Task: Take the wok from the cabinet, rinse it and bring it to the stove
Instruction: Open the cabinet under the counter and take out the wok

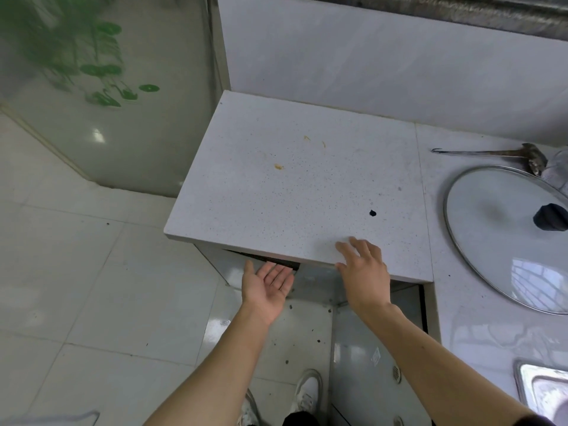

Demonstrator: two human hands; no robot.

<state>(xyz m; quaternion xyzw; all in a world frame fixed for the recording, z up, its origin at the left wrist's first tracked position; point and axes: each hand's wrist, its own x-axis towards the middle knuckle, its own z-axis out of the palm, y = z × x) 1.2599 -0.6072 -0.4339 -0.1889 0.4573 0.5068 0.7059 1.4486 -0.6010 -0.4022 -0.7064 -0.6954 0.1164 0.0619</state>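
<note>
Head view looks down on a speckled white bench [301, 179]: the left hand [267, 287] reaches palm-up, fingers straight, toward the dark cabinet opening [267, 260] under its edge. The right hand [364, 272] rests flat, fingers spread, on the bench edge. No wok shows; a glass lid [504, 241] lies right.

The cabinet [310, 282] interior is screened by the countertop [295, 186] front edge; only a dark slit is seen, and no wok can be made out. The glass lid [504, 238] is cut by the right edge, the sink [541, 392] by the lower right corner. Green shapes [92, 53] at upper left are blurred beyond telling.
</note>
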